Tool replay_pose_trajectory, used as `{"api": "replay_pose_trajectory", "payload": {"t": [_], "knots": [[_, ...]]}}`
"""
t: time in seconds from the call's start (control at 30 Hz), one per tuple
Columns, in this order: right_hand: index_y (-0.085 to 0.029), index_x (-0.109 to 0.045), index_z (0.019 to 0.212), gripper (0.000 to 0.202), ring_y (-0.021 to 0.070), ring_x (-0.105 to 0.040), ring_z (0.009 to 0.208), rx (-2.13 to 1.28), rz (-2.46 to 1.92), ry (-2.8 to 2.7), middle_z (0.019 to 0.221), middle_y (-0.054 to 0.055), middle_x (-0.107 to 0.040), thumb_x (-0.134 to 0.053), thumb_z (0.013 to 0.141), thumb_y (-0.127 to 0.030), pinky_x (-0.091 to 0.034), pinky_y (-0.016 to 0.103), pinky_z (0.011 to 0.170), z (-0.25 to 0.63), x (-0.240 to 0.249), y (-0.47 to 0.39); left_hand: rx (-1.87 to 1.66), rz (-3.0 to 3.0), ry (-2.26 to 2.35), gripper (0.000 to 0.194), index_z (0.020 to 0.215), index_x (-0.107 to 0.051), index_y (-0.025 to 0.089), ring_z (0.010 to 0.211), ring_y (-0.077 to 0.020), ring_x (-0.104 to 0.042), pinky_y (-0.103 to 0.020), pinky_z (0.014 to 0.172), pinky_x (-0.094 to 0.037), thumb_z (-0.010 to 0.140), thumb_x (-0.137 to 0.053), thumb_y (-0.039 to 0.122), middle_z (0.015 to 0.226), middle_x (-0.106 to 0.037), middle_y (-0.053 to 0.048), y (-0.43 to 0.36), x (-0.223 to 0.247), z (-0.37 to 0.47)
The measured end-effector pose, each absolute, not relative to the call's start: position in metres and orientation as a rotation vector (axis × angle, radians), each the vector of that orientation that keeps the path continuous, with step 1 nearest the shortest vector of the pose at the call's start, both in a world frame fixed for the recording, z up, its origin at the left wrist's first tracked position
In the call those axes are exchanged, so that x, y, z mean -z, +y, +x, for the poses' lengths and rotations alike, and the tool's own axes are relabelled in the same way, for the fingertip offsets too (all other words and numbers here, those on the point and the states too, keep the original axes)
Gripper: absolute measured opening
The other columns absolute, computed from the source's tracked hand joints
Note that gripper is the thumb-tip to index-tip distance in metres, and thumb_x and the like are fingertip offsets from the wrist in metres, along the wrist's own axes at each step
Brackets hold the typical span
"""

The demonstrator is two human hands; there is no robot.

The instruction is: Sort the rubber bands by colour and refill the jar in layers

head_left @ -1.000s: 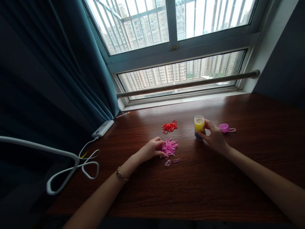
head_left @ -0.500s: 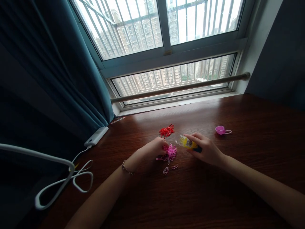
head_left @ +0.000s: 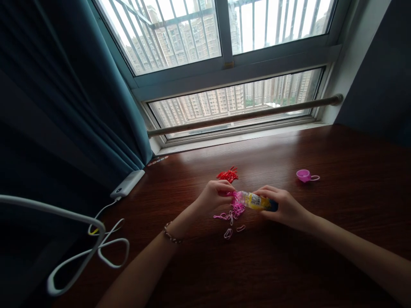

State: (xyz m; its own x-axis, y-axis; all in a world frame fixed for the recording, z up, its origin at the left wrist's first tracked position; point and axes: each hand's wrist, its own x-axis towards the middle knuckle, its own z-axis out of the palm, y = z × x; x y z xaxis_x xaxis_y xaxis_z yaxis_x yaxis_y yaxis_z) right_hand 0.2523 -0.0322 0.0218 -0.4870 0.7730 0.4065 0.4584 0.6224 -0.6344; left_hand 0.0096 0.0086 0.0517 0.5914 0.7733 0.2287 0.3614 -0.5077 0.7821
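Note:
My right hand (head_left: 287, 208) is wrapped round a small clear bottle (head_left: 256, 201) with yellow and dark blue in it, lying almost level, its mouth pointing left. At that mouth, the closed fingertips of my left hand (head_left: 215, 196) pinch pink loops. Below them a pile of pink loops (head_left: 238, 209) rests on the table, with two paler loops (head_left: 227, 233) apart from it nearer me. Just beyond my left hand lies a heap of red pieces (head_left: 228, 174).
A pink cup-shaped piece with a ring handle (head_left: 303, 175) stands on the brown table (head_left: 349, 192) at the right. A white power strip (head_left: 127, 185) and looped white cable (head_left: 112, 243) lie at the left, by the curtain. A window is behind.
My left hand has lifted from the pink pile with loops in its fingertips and moved right. The bottle's mouth has met it. The view has shifted slightly.

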Motion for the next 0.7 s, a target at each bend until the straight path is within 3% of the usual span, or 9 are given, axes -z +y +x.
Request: {"api": "replay_pose_trajectory", "payload": {"t": [0.2,0.33,0.43,0.53,0.7], "knots": [[-0.023,-0.058,0.106,0.038,0.0186,-0.057,0.084,-0.670,-0.951,-2.177,0.097,0.005,-0.058,-0.064,0.069,-0.020,-0.047,0.027,0.074,0.249,-0.022,-0.037,-0.771,2.159,0.866,0.014,0.080,-0.066,0.012,0.064,-0.0110,-0.056,-0.020,0.057,-0.044,0.069,-0.064,0.021,0.076,-0.063,-0.005,0.004,-0.043,0.019],[-0.023,-0.058,0.107,0.038,0.0180,-0.057,0.083,-0.708,-0.935,-2.175,0.096,0.005,-0.058,-0.064,0.070,-0.022,-0.047,0.027,0.074,0.250,-0.022,-0.036,-0.838,2.013,0.985,0.023,0.086,-0.059,0.013,0.060,-0.0101,-0.056,-0.019,0.055,-0.045,0.065,-0.067,0.019,0.069,-0.062,-0.002,-0.001,-0.040,0.022],[-0.022,-0.058,0.107,0.038,0.0175,-0.056,0.083,-0.721,-0.925,-2.165,0.096,0.005,-0.058,-0.065,0.070,-0.022,-0.046,0.026,0.073,0.250,-0.022,-0.036,-0.866,2.095,1.029,0.013,0.077,-0.060,0.013,0.058,-0.0089,-0.054,-0.018,0.054,-0.043,0.067,-0.066,0.018,0.065,-0.060,0.000,-0.003,-0.042,0.023],[-0.022,-0.058,0.107,0.037,0.0173,-0.056,0.083,-0.731,-0.911,-2.150,0.096,0.005,-0.058,-0.065,0.071,-0.022,-0.045,0.026,0.073,0.249,-0.023,-0.037,-0.936,2.188,1.005,0.007,0.069,-0.062,0.013,0.065,-0.0108,-0.055,-0.020,0.058,-0.043,0.066,-0.066,0.018,0.074,-0.061,-0.003,-0.004,-0.046,0.023],[-0.020,-0.059,0.106,0.035,0.0169,-0.056,0.083,-0.776,-0.914,-2.144,0.096,0.005,-0.057,-0.065,0.071,-0.023,-0.044,0.025,0.073,0.248,-0.026,-0.038,-0.983,2.095,1.058,0.014,0.076,-0.062,0.013,0.063,-0.0108,-0.054,-0.020,0.058,-0.044,0.064,-0.068,0.014,0.071,-0.060,-0.002,-0.007,-0.048,0.025]]}}
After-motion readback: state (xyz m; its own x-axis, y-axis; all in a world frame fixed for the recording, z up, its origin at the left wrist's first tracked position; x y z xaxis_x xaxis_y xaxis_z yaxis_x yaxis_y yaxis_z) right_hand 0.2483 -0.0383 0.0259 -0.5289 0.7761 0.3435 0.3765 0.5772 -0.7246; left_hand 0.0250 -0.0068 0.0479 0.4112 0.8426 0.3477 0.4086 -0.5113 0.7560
